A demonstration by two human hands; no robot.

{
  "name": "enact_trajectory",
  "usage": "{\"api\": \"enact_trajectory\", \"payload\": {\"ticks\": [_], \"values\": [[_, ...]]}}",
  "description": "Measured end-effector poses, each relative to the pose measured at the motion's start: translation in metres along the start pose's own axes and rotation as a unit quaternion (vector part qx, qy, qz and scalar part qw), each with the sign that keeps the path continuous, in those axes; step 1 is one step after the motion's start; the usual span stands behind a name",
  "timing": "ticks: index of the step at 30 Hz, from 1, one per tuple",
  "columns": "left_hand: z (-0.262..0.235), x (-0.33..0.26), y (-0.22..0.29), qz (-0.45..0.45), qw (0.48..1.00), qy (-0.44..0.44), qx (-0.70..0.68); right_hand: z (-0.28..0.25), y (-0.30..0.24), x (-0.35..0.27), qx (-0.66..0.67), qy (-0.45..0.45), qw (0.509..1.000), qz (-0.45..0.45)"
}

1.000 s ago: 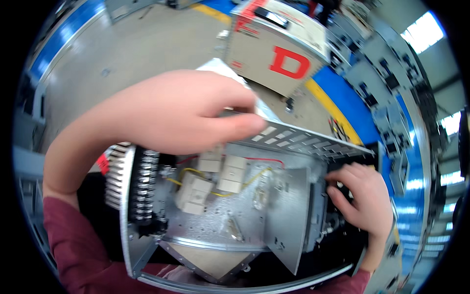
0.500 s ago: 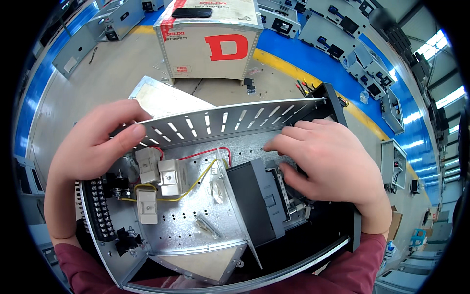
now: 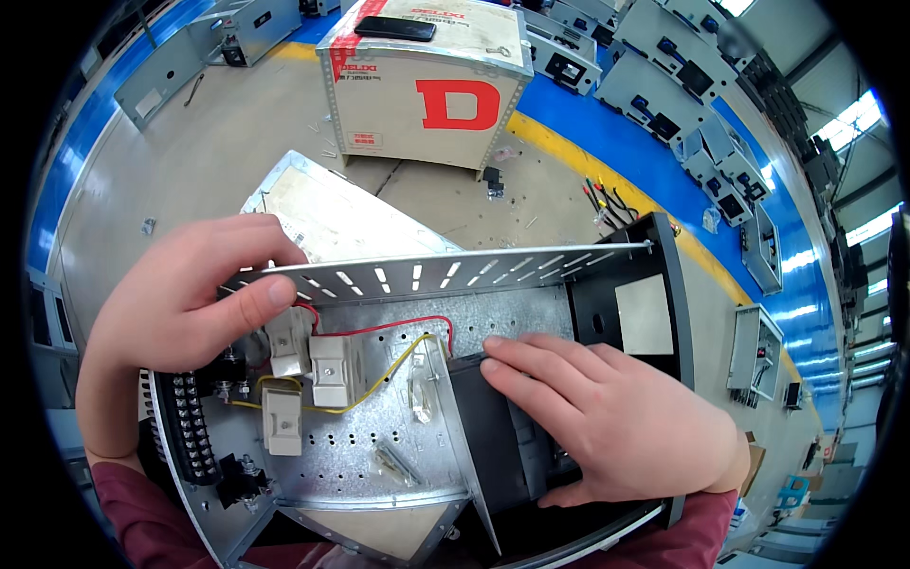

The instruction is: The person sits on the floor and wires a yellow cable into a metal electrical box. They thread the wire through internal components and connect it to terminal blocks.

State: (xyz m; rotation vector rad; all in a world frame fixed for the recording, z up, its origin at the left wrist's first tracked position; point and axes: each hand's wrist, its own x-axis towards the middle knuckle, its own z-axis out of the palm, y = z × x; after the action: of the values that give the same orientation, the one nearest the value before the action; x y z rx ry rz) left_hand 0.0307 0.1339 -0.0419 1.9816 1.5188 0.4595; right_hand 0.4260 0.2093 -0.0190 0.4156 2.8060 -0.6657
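Note:
A metal electrical enclosure [image 3: 493,308] lies open in front of me, with a slotted side panel [image 3: 417,270] along its far edge. My left hand [image 3: 213,289] is closed on the panel's left end, thumb inside and fingers over the rim. At the right, my right hand [image 3: 616,417] spans a dark grey block-shaped electrical device [image 3: 474,408], fingers over its far edge and thumb on the near side. Its right part is hidden under the palm. Beige ceramic blocks [image 3: 332,370] with red and yellow wires sit near the left hand, beside a black terminal strip [image 3: 192,427].
Small bags of screws [image 3: 393,463] lie on the enclosure floor. Beyond it are a white-faced panel [image 3: 327,213] and a large wooden crate [image 3: 417,142] carrying a phone [image 3: 395,28]. Tools with red handles [image 3: 607,204] lie on the floor; several grey cabinets [image 3: 654,104] stand at the far right.
My right hand has moved nearer to me, from the device's far right side to over its top. The left hand keeps hold of the panel. The view has shifted, and the panel looks more edge-on.

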Motion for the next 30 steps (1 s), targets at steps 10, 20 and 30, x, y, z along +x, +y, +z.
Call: {"api": "enact_trajectory", "payload": {"ticks": [10, 20, 30], "values": [[0.0028, 0.0030, -0.0039, 0.019, 1.000, 0.007, 0.001, -0.0070, -0.0015, 0.0079, 0.006, -0.037, 0.999, 0.011], [-0.0004, 0.0018, -0.0054, 0.020, 0.999, -0.016, 0.025, -0.0020, -0.0084, 0.0060, -0.008, 0.006, 0.999, 0.051], [0.0013, 0.0017, -0.0032, 0.040, 0.999, -0.004, 0.032, -0.0056, -0.0029, 0.0076, 0.025, -0.006, 0.999, 0.046]]}}
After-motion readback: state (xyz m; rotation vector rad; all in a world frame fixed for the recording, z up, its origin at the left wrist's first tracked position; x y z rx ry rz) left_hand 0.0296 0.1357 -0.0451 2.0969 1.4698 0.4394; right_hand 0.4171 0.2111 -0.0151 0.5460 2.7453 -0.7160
